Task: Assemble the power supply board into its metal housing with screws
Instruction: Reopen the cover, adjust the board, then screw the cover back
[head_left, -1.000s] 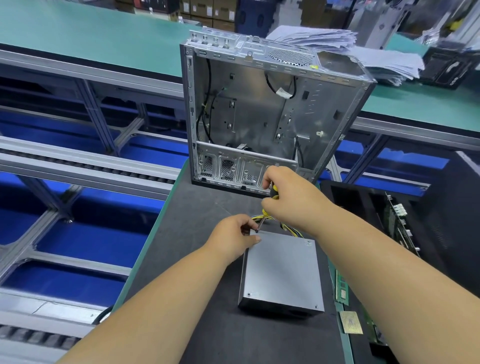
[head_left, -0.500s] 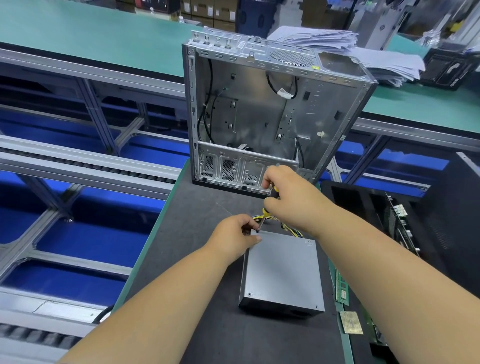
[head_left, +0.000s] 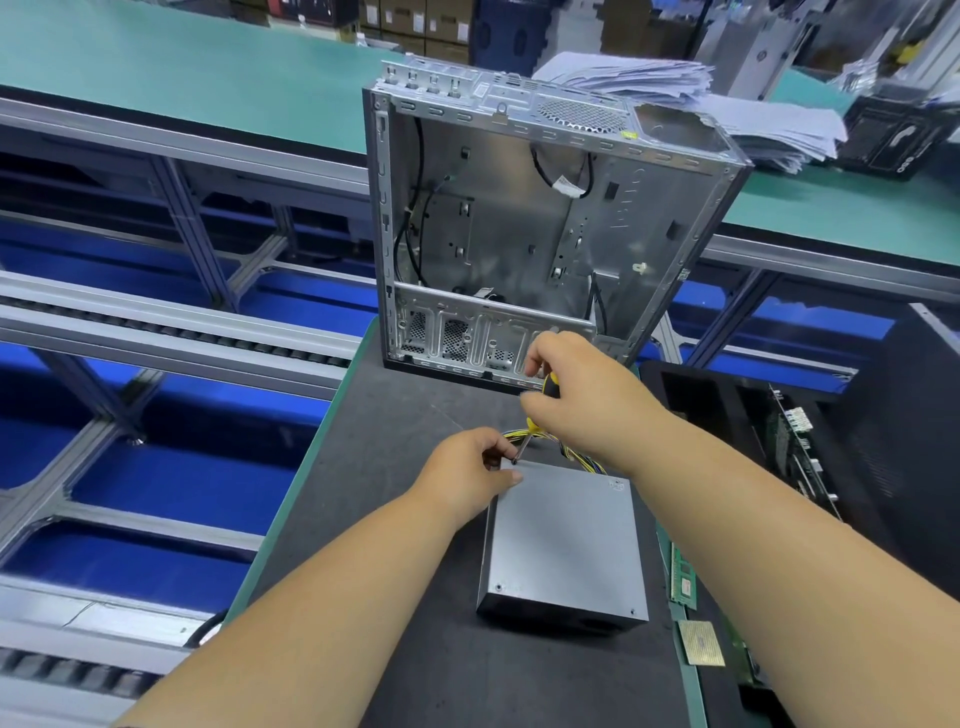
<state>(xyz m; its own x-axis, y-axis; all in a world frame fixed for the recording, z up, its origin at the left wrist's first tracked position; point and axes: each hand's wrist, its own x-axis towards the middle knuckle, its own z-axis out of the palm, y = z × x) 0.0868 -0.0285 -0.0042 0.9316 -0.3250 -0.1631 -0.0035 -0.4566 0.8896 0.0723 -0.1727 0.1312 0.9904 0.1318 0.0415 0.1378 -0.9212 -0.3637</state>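
A grey metal power supply box (head_left: 563, 535) lies flat on the dark mat, with yellow and black wires (head_left: 582, 457) coming out of its far end. My right hand (head_left: 576, 395) grips a yellow-and-black screwdriver (head_left: 535, 415) held nearly upright, its tip at the box's far left corner. My left hand (head_left: 467, 475) rests at that corner with thumb and fingers curled around the tip; whether it pinches a screw is hidden. The open silver computer case (head_left: 519, 228) stands upright just behind.
A dark mat (head_left: 395, 545) covers the bench. To the right lie a RAM stick (head_left: 683, 577), a CPU chip (head_left: 701, 644) and a circuit board (head_left: 795, 457) in a black tray. Stacked papers (head_left: 727, 109) sit behind the case. Blue conveyor frames (head_left: 130, 389) run on the left.
My right hand has shifted very slightly on the screwdriver handle. The left hand and the box stay where they were.
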